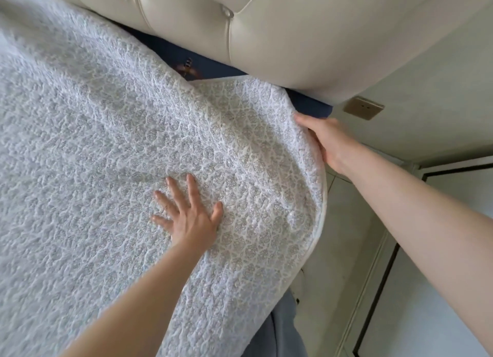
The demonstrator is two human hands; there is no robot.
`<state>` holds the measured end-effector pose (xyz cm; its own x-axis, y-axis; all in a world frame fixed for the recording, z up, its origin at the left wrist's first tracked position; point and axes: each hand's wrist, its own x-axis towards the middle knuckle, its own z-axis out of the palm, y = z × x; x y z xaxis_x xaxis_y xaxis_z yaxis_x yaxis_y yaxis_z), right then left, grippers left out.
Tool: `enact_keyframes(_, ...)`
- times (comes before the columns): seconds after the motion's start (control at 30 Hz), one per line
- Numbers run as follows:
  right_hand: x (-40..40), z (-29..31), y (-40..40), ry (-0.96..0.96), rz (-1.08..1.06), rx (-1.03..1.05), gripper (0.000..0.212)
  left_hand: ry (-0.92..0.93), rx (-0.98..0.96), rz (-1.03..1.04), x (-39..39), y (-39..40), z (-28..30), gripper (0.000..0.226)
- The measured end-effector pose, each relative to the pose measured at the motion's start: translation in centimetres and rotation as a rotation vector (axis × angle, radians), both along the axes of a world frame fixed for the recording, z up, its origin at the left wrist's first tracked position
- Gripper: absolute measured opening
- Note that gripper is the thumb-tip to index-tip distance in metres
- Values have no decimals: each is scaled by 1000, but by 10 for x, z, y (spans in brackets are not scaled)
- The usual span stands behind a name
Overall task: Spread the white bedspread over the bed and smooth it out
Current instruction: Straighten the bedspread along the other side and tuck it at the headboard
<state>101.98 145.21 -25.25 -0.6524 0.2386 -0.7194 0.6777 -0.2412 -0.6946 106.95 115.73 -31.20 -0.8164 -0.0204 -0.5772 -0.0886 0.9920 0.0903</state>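
Note:
The white quilted bedspread with a grey floral pattern covers most of the bed, and its top corner lies near the headboard. My left hand rests flat on it with fingers spread, palm down, a little in from the bed's side edge. My right hand grips the bedspread's edge at the corner beside the headboard, fingers tucked under the fabric. A strip of dark blue sheet shows between the bedspread's top edge and the headboard.
A cream tufted headboard runs along the top. A wall socket sits on the wall to its right. Pale floor tiles and a dark-framed door or cabinet lie to the right of the bed.

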Motion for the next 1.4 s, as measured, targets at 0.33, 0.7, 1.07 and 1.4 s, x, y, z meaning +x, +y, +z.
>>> enact_keyframes(0.33,-61,21,-71,-95,602,277,95,60,72,204,-66,12,-1,79)
enact_keyframes(0.7,-38,1,-17,-71,15,750,19,102,42,35,-103,-16,3,68)
enact_keyframes(1.07,-26,29,-30,196,1,564,17,127,265,41,-178,39,24,71)
enact_keyframes(1.4,-1,73,-17,443,113,575,43,333,193,120,-242,78,75,58)
